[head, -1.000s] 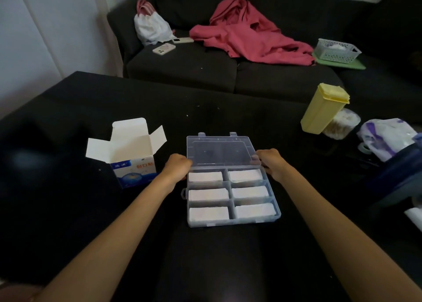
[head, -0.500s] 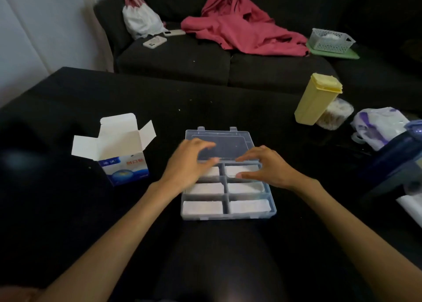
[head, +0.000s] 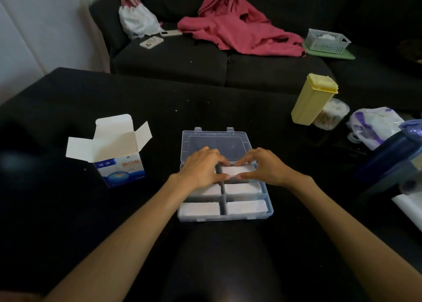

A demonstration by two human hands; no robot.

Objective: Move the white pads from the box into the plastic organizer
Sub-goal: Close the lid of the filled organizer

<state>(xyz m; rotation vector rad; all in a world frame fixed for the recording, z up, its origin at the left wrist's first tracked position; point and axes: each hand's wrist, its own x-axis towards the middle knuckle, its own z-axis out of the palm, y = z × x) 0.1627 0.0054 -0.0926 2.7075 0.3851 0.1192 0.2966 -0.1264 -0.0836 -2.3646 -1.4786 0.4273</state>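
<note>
White pads [head: 247,206] fill plastic organizer [head: 226,217] compartments.

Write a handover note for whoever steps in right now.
Left hand and right hand: fingertips pinch the pad in the organizer's far right compartment.
Box: open on the table, left of the organizer; contents not visible.
Done: pads show in five compartments; the far left one is hidden under the left hand.
Left: settle this pad, check the box is empty; lid is open.

Your black table [head: 205,100] carries the clear organizer [head: 225,217] and open box [head: 118,162]. A yellow container [head: 312,100] stands far right.
</note>
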